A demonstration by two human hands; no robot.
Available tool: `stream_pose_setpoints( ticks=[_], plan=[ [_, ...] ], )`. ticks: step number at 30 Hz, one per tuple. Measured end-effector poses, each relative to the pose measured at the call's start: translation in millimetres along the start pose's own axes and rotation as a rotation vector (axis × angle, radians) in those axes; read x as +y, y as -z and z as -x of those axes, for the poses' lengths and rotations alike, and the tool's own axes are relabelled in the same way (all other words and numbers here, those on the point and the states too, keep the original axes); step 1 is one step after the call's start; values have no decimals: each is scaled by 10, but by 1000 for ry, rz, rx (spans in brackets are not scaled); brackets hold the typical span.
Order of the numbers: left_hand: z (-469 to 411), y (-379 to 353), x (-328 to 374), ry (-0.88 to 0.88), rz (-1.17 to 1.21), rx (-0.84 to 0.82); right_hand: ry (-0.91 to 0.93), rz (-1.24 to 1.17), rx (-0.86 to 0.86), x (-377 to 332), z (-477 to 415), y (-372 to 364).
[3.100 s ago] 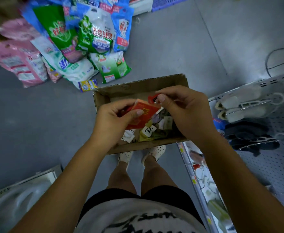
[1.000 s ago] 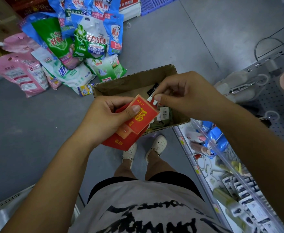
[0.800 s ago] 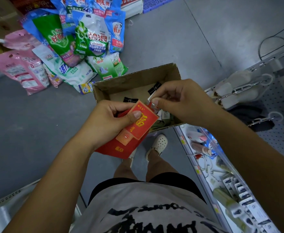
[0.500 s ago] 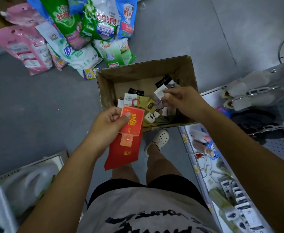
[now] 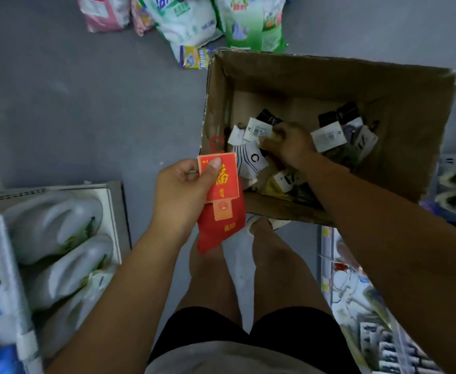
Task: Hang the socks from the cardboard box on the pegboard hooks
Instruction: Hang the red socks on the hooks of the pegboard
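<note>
One head-worn wide-angle view is provided, directed steeply downward at the floor; the cardboard box is framed close, ahead of the wearer's feet.

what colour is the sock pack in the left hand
Red fabric socks with a red-and-gold card label, seen in the head view.

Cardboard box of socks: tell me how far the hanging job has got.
Done: no hung socks show clearly. In hand: the left grip holds a carded red sock pair by a corner of the cardboard box, while the right grip reaches among the tagged socks inside; whether it holds one is unclear. Left: several pairs lie in the box, including a striped white pair and black ones; all need hooks.
</note>
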State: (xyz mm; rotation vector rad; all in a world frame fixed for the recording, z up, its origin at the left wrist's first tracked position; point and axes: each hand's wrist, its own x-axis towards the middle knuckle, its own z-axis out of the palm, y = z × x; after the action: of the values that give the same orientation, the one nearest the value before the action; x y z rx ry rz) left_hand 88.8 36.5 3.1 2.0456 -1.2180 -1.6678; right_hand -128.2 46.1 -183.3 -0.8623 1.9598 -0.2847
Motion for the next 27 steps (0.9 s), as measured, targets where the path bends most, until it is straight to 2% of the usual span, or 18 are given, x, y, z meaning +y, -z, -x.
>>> stream_pose_setpoints(
  ticks=[6, 10, 12, 16, 19, 24, 27],
  plan=[
    [-132, -3, -92, 25, 34, 19, 19, 98, 56, -33, -348, -276],
    [-149, 18, -80, 51, 28, -6, -38, -75, 37, -52, -217, -215],
    [-125, 38, -27, 60, 12, -23, -41, -190, 84, -98, -33, -45],
    [-1, 88, 238, 48, 29, -87, 14, -321, 252, -334, 685, 484],
    [149, 130, 533, 22, 75, -175, 53, -439, 292, -584, 1344, 801],
    [453, 173, 1087, -151, 91, -305, 115, -690, 494, -1155, 2462, 1140],
    [737, 146, 1375, -227, 111, -450, 159, -800, 616, -1352, 2970, 1182]
  ],
)
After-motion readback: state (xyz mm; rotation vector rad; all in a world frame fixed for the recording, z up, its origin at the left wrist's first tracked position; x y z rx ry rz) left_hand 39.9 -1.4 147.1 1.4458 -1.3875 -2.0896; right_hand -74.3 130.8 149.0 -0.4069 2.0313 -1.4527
